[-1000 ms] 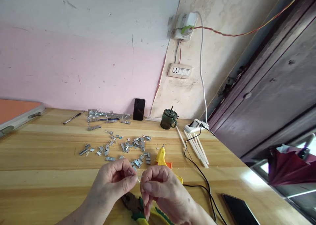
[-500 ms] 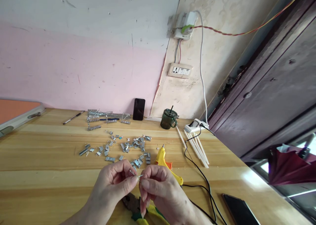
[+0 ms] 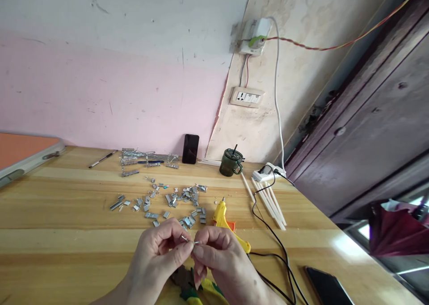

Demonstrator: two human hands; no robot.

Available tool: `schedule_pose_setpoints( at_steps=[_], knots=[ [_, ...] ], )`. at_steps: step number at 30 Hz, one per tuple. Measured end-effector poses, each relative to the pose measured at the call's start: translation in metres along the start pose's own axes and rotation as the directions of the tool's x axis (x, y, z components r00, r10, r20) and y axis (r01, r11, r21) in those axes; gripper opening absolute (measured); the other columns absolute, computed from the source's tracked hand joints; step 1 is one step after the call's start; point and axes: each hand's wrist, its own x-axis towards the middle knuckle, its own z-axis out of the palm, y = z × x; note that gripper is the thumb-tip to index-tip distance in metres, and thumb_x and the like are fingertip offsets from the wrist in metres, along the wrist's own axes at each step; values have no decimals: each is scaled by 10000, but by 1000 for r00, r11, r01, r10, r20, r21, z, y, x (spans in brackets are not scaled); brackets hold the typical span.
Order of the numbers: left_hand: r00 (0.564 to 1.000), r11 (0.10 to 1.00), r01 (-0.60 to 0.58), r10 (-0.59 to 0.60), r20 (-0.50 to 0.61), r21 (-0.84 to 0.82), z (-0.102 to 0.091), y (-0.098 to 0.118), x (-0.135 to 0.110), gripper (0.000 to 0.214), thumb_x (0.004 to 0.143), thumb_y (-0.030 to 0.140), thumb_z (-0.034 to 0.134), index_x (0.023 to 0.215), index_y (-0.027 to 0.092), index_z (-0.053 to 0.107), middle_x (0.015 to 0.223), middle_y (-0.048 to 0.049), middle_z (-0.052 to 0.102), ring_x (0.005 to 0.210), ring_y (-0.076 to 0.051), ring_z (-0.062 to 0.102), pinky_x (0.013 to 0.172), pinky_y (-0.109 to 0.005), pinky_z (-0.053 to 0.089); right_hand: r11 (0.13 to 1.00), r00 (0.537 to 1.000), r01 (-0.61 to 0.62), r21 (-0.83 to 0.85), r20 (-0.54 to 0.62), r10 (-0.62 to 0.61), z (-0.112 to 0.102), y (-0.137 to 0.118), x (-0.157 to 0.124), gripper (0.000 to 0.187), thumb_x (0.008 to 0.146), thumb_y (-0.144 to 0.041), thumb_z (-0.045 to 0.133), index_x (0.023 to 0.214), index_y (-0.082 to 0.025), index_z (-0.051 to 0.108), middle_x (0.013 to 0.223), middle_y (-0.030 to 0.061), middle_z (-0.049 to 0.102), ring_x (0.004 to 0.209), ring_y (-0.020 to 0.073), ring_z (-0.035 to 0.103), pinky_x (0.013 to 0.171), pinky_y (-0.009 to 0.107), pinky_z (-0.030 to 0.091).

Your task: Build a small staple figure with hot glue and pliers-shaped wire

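My left hand (image 3: pixel 157 253) and my right hand (image 3: pixel 217 256) meet low in the middle of the view, just above the wooden table (image 3: pixel 67 215). Both are closed in a pinch on one small metal staple piece (image 3: pixel 191 241) held between their fingertips. Under my hands lies a pair of pliers (image 3: pixel 187 285) with green and yellow handles, partly hidden. Beyond my fingers, several loose staple pieces (image 3: pixel 174 202) lie scattered on the table. A yellow glue gun (image 3: pixel 223 215) rests just right of them.
White glue sticks (image 3: pixel 268 200) and a black cable (image 3: pixel 268 233) lie at the right. A dark green cup (image 3: pixel 230 162) and a black phone (image 3: pixel 191 148) stand by the wall. Another phone (image 3: pixel 326 287) lies at the lower right. A pen (image 3: pixel 100 159) and staple strips (image 3: pixel 140 160) are farther back.
My fingertips have drawn closer together around the small metal piece. The whole view has shifted slightly to the left and down.
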Motion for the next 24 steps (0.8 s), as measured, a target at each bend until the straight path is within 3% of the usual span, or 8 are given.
schedule_pose_setpoints(
  at_steps=[4, 7, 9, 11, 14, 16, 22, 24],
  knots=[
    [999, 996, -35, 37, -26, 80, -1, -2, 1, 266, 692, 379, 687, 551, 168, 607, 567, 14, 487, 560, -137, 457, 526, -236, 391, 981, 994, 101, -166, -34, -108, 2, -2, -4, 300, 650, -360, 760, 556, -147, 571, 434, -29, 538, 383, 65, 462, 418, 185, 403],
    [996, 988, -72, 77, -39, 133, 0, -2, -1, 247, 701, 366, 673, 561, 169, 624, 573, 7, 499, 571, -146, 474, 544, -241, 402, 882, 954, 252, -399, -51, -295, 3, -2, -7, 250, 710, -296, 692, 551, -159, 556, 476, -34, 512, 433, 71, 440, 436, 190, 374],
    [995, 986, -79, 87, -44, 150, 0, -2, -3, 236, 715, 362, 666, 577, 173, 635, 585, 5, 504, 578, -149, 476, 543, -237, 399, 705, 869, 407, -581, 9, -495, 4, -1, -9, 193, 735, -210, 649, 569, -169, 560, 512, -29, 515, 470, 85, 456, 455, 199, 382],
    [996, 989, -64, 70, -45, 136, 0, -4, -6, 235, 734, 361, 659, 588, 178, 640, 602, 3, 506, 592, -152, 475, 547, -235, 393, 459, 737, 536, -709, 127, -664, 5, 1, -9, 161, 743, -128, 624, 603, -180, 564, 535, -23, 535, 484, 95, 486, 470, 204, 402],
    [997, 996, -44, 49, -59, 77, 0, -7, -9, 253, 752, 344, 659, 561, 184, 616, 600, 11, 488, 602, -148, 453, 570, -238, 381, 136, 561, 608, -782, 302, -771, 7, 4, -9, 172, 747, -61, 594, 653, -198, 548, 543, -7, 570, 471, 99, 505, 467, 204, 418],
    [996, 999, -48, 49, -75, 20, 1, -9, -9, 271, 743, 329, 675, 530, 186, 589, 580, 20, 470, 593, -143, 429, 569, -239, 368, 6, 492, 610, -792, 373, -787, 8, 5, -7, 178, 743, -47, 572, 675, -208, 533, 529, 1, 577, 457, 105, 492, 456, 209, 414],
    [996, 991, 6, -19, -91, -137, 5, -13, -9, 310, 708, 316, 717, 477, 181, 561, 546, 29, 469, 573, -135, 396, 563, -247, 344, -203, 417, 584, -786, 505, -756, 10, 6, -5, 205, 720, -22, 534, 658, -217, 511, 478, 8, 577, 409, 115, 433, 414, 232, 367],
    [996, 986, 31, -45, -83, -167, 5, -14, -11, 310, 708, 323, 718, 483, 181, 560, 542, 30, 470, 571, -134, 392, 559, -249, 334, -163, 433, 587, -793, 477, -765, 11, 6, -6, 208, 721, -28, 525, 627, -212, 510, 481, 9, 574, 415, 116, 442, 415, 231, 365]
  ],
)
